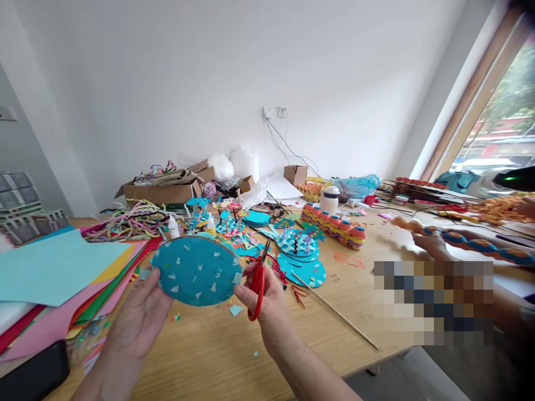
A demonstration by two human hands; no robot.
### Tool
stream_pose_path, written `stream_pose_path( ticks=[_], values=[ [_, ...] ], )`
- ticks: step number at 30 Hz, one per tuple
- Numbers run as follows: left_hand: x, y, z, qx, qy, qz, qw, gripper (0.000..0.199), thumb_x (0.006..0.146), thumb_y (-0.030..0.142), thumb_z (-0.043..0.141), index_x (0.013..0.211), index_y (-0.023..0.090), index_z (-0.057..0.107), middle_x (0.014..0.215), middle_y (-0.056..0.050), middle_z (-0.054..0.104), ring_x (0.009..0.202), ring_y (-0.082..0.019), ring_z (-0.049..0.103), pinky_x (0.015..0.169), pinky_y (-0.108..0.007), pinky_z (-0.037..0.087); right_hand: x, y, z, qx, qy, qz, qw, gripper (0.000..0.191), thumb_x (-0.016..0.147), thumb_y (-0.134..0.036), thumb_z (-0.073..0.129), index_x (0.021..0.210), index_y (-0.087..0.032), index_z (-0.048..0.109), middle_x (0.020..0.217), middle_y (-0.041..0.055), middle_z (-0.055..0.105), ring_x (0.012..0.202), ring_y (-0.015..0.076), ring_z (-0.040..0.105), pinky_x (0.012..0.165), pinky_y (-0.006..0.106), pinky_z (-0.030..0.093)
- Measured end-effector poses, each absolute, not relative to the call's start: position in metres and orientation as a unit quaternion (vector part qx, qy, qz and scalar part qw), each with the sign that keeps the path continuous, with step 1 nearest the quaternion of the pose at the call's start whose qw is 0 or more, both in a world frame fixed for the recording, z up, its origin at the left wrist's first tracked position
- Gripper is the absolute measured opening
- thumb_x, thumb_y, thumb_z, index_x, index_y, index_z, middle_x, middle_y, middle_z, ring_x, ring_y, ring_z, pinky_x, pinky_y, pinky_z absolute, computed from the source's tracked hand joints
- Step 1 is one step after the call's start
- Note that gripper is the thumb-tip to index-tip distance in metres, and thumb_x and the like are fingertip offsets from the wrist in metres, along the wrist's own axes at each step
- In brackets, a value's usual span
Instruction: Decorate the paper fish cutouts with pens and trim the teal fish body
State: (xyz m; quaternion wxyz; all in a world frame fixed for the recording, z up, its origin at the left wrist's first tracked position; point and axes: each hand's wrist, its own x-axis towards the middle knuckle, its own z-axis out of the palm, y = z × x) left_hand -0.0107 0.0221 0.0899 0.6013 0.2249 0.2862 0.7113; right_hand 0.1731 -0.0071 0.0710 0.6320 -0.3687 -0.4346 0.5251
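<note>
A black, flat smartphone (pixel 35 370) lies at the far left of the pale wooden counter (pixel 200 351), just beside a fanned stack of coloured paper sheets, topped by a large light-blue sheet (pixel 54 267). Behind the stack's right side sits a loose tangle of multicoloured fuzzy stems (pixel 129 221).

The person's left hand (pixel 140 312) comes next, raised above the counter. Its fingers are closed on the left edge of a blue oval disc (pixel 196 273) dotted with small pale paper scraps, the thumb at the rim; the disc is held up, tilted so that its dotted face shows.

At the disc's right edge is the right hand (pixel 270 303), fingers curled around a pair of red-handled metal scissors (pixel 258 289), blades pointing up. Its thumb tip is by a pale scrap at the disc's rim; whether it pinches that scrap I cannot tell.

Beyond this hand lie a pile of blue rounded discs (pixel 307 270) and, slanting toward the counter's near edge, a thin wooden stick (pixel 338 312). Farther back rests an orange, yellow and purple bumpy stack of strips (pixel 334 225). At the far right, a co-worker's hand (pixel 432 245) touches a long orange-and-blue bumpy strip (pixel 472 242).
</note>
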Motion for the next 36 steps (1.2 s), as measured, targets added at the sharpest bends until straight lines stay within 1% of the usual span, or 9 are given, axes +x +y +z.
stream_pose_path(
  ticks=[6,9,13,20,22,25,27,30,36],
  values=[
    [-0.006,0.024,0.083,0.238,0.269,0.704,0.613,0.03,0.087,0.008,0.041,0.1,0.021,0.064,0.093,-0.004,0.071,0.084,-0.017,0.066,0.069,-0.027,0.057,0.163,-0.006,0.069,-0.33,-0.415,0.528,0.663,0.035,0.059,-0.027,0.074,0.081,-0.021,0.048,0.06,-0.0067,0.048,0.06,0.0114,0.05,0.055,0.022,0.039],
    [-0.006,0.024,0.082,0.236,0.26,0.705,0.616,0.022,0.085,0.015,0.051,0.102,0.023,0.063,0.098,-0.002,0.07,0.089,-0.017,0.064,0.075,-0.028,0.056,0.163,-0.003,0.07,-0.328,-0.421,0.523,0.665,0.034,0.059,-0.029,0.073,0.079,-0.021,0.047,0.062,-0.0048,0.051,0.063,0.014,0.053,0.059,0.025,0.043],
    [-0.004,0.023,0.082,0.264,0.241,0.694,0.625,0.014,0.076,0.023,0.067,0.09,0.024,0.064,0.103,0.0,0.068,0.099,-0.019,0.06,0.08,-0.029,0.052,0.168,-0.001,0.079,-0.32,-0.457,0.504,0.659,0.031,0.06,-0.033,0.072,0.076,-0.021,0.048,0.07,-0.0013,0.055,0.066,0.0149,0.053,0.061,0.027,0.044],
    [-0.002,0.027,0.084,0.31,0.243,0.709,0.585,0.028,0.064,0.03,0.077,0.088,0.025,0.063,0.095,0.002,0.065,0.092,-0.016,0.058,0.078,-0.029,0.05,0.183,-0.007,0.105,-0.346,-0.614,0.307,0.639,0.013,0.072,-0.025,0.061,0.075,-0.021,0.048,0.068,-0.0026,0.051,0.058,0.0109,0.047,0.053,0.023,0.04],
    [-0.009,0.027,0.087,0.364,0.262,0.733,0.512,0.036,0.064,0.028,0.077,0.097,0.03,0.061,0.098,0.004,0.062,0.095,-0.014,0.056,0.081,-0.026,0.047,0.191,-0.009,0.108,-0.345,-0.681,0.193,0.616,0.009,0.077,-0.017,0.055,0.074,-0.021,0.048,0.07,-0.0012,0.053,0.065,0.0124,0.05,0.059,0.024,0.042],
    [-0.02,0.018,0.095,0.497,0.298,0.754,0.31,0.045,0.062,0.022,0.077,0.103,0.033,0.06,0.108,0.003,0.056,0.107,-0.016,0.05,0.092,-0.024,0.04,0.202,-0.011,0.106,-0.317,-0.76,0.041,0.565,0.016,0.076,-0.007,0.05,0.081,-0.022,0.05,0.077,0.0014,0.057,0.072,0.0147,0.054,0.064,0.026,0.044],
    [-0.025,0.008,0.101,0.611,0.311,0.711,0.156,0.042,0.063,0.017,0.075,0.1,0.032,0.063,0.114,0.0,0.053,0.114,-0.021,0.045,0.099,-0.031,0.035,0.207,-0.013,0.103,-0.301,-0.787,-0.037,0.537,0.023,0.075,-0.002,0.048,0.087,-0.022,0.051,0.081,0.0034,0.059,0.077,0.0162,0.056,0.067,0.028,0.045],
    [-0.026,-0.006,0.107,0.717,0.306,0.626,-0.026,0.043,0.067,0.01,0.068,0.101,0.036,0.063,0.116,-0.001,0.051,0.112,-0.023,0.046,0.097,-0.034,0.036,0.208,-0.017,0.099,-0.28,-0.802,-0.109,0.516,0.026,0.076,0.0,0.045,0.091,-0.021,0.052,0.085,0.0055,0.062,0.082,0.0174,0.058,0.071,0.03,0.045],
    [-0.026,-0.012,0.104,0.762,0.278,0.577,-0.096,0.049,0.069,0.007,0.062,0.103,0.043,0.062,0.106,-0.001,0.053,0.104,-0.024,0.05,0.091,-0.035,0.04,0.208,-0.024,0.095,-0.274,-0.814,-0.132,0.495,0.02,0.079,-0.005,0.046,0.091,-0.02,0.051,0.084,0.0059,0.064,0.076,0.0167,0.06,0.07,0.032,0.043]
  ],
)
